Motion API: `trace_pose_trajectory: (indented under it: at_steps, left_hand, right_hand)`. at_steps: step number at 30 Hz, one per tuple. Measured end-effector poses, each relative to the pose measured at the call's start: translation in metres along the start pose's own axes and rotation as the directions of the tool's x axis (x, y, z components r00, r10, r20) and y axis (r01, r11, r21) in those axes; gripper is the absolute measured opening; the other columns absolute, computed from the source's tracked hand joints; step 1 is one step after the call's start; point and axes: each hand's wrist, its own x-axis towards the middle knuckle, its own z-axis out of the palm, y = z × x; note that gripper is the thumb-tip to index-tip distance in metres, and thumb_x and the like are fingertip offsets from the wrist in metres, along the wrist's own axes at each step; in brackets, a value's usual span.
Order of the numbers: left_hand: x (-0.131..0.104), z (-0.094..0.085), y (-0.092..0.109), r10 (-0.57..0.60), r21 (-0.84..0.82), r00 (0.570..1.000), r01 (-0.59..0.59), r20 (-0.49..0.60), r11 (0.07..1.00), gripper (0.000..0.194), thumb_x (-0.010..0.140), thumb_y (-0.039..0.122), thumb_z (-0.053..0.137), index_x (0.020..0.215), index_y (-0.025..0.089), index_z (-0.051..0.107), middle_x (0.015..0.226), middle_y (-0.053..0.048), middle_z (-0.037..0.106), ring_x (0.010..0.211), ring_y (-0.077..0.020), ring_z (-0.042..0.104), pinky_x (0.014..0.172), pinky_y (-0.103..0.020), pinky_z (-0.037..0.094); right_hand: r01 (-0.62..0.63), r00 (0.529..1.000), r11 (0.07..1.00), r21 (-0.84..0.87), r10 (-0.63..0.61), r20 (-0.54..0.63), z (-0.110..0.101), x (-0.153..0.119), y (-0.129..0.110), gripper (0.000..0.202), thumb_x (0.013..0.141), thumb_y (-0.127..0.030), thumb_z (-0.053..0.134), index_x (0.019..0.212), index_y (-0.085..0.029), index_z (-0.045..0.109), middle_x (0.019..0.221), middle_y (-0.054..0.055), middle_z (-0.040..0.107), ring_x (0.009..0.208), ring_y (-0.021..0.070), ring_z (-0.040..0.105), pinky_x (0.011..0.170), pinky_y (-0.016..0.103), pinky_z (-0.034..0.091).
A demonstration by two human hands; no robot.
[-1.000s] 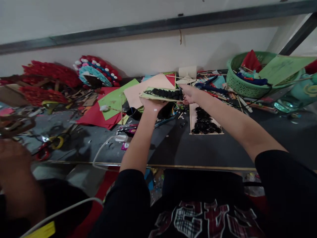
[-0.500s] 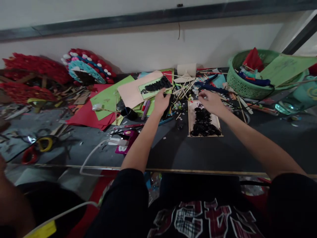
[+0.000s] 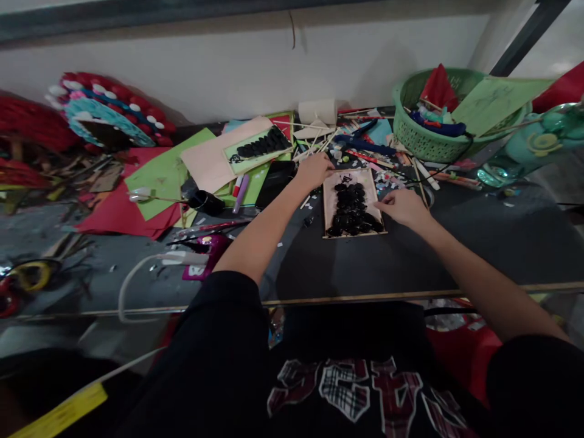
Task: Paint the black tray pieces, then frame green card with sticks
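A small framed panel [image 3: 329, 204] with a pale backing and thin wooden edges lies flat on the dark table, bearing rows of glossy black pieces [image 3: 351, 210]. My left hand [image 3: 314, 170] is at its upper left corner, fingers close together; what they hold, if anything, is too small to tell. At the panel's right edge is my right hand [image 3: 404, 207], its thumb and fingertips pinched near the wooden strip. A second panel with black pieces [image 3: 262, 145] rests on pink and green paper, behind my left forearm.
Behind the panel lie sticks, pliers [image 3: 365, 145] and paper scraps. A green basket [image 3: 422, 131] and a bottle [image 3: 502, 167] stand at the right. Leftward are a black cup [image 3: 206, 202], a purple glue gun [image 3: 212, 249], red paper [image 3: 123, 213] and scissors [image 3: 34, 274].
The view has shifted right. My left hand has moved from the second panel to the framed panel's upper left corner. My right hand has come down from its top to its right edge.
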Motion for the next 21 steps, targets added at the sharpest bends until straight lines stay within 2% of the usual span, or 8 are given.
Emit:
trace_pose_trajectory:
  at_steps: [2, 5, 8, 10, 13, 17, 21]
  left_hand:
    - [0.001, -0.006, 0.003, 0.012, 0.099, 0.999, -0.016, 0.033, 0.995, 0.024, 0.093, 0.027, 0.057, 0.108, 0.020, 0.075, 0.120, -0.010, 0.063, 0.113, -0.0259, 0.057, 0.092, -0.034, 0.046]
    - [0.002, -0.013, 0.010, 0.011, 0.164, 0.996, -0.025, 0.084, 0.986, 0.026, 0.092, 0.028, 0.058, 0.106, 0.017, 0.076, 0.116, -0.013, 0.064, 0.108, -0.0267, 0.059, 0.087, -0.034, 0.045]
    - [-0.002, -0.018, 0.020, -0.019, 0.249, 0.991, -0.013, 0.129, 0.968, 0.029, 0.091, 0.031, 0.060, 0.107, 0.012, 0.074, 0.116, -0.016, 0.063, 0.104, -0.0273, 0.060, 0.083, -0.034, 0.045]
    - [-0.006, -0.022, 0.028, -0.014, 0.294, 0.990, -0.029, 0.143, 0.955, 0.030, 0.091, 0.030, 0.059, 0.108, 0.010, 0.074, 0.115, -0.018, 0.064, 0.102, -0.0276, 0.061, 0.081, -0.034, 0.044]
    - [-0.016, -0.027, 0.038, 0.015, 0.297, 0.978, -0.078, 0.209, 0.952, 0.028, 0.091, 0.028, 0.059, 0.107, 0.011, 0.075, 0.109, -0.017, 0.067, 0.099, -0.0274, 0.063, 0.078, -0.034, 0.044]
    - [-0.034, -0.032, 0.058, 0.048, 0.248, 0.928, -0.149, 0.370, 0.957, 0.025, 0.087, 0.025, 0.061, 0.105, 0.017, 0.077, 0.098, -0.012, 0.073, 0.091, -0.0249, 0.066, 0.073, -0.032, 0.044]
    - [-0.061, -0.029, 0.088, 0.084, 0.224, 0.890, -0.203, 0.448, 0.953, 0.028, 0.081, 0.015, 0.060, 0.101, 0.015, 0.078, 0.097, -0.015, 0.074, 0.086, -0.0257, 0.067, 0.070, -0.032, 0.045]
  right_hand:
    - [0.031, 0.999, 0.999, 0.025, -0.032, 0.042, -0.001, 0.011, -0.002, 0.034, 0.089, -0.044, 0.057, 0.083, -0.016, 0.077, 0.059, 0.007, 0.067, 0.082, 0.0246, 0.070, 0.076, 0.034, 0.052]
    - [0.042, 0.995, 0.999, -0.026, -0.039, 0.091, -0.006, 0.023, -0.007, 0.028, 0.088, -0.036, 0.059, 0.083, -0.015, 0.077, 0.053, 0.005, 0.063, 0.066, 0.0206, 0.067, 0.071, 0.033, 0.052]
    - [0.081, 0.989, 0.988, -0.135, -0.063, 0.136, -0.015, 0.027, -0.014, 0.022, 0.083, -0.028, 0.062, 0.084, -0.013, 0.078, 0.055, 0.006, 0.064, 0.068, 0.0215, 0.068, 0.071, 0.034, 0.051]
    - [0.094, 0.977, 0.980, -0.175, -0.057, 0.206, -0.022, 0.028, -0.016, 0.019, 0.081, -0.025, 0.063, 0.079, -0.012, 0.076, 0.057, 0.006, 0.065, 0.069, 0.0210, 0.068, 0.070, 0.032, 0.051]
    - [0.075, 0.943, 0.977, -0.199, -0.004, 0.334, -0.033, 0.027, -0.014, 0.016, 0.080, -0.024, 0.065, 0.071, -0.013, 0.073, 0.063, 0.006, 0.070, 0.062, 0.0167, 0.067, 0.067, 0.029, 0.052]
    - [0.125, 0.902, 0.961, -0.247, -0.006, 0.432, -0.043, 0.020, -0.004, 0.018, 0.080, -0.022, 0.066, 0.064, -0.015, 0.071, 0.073, 0.007, 0.074, 0.058, 0.0145, 0.066, 0.063, 0.028, 0.051]
    - [0.213, 0.877, 0.926, -0.312, -0.040, 0.478, -0.047, 0.011, 0.010, 0.016, 0.079, -0.022, 0.066, 0.068, -0.016, 0.074, 0.063, 0.007, 0.071, 0.060, 0.0177, 0.066, 0.058, 0.028, 0.049]
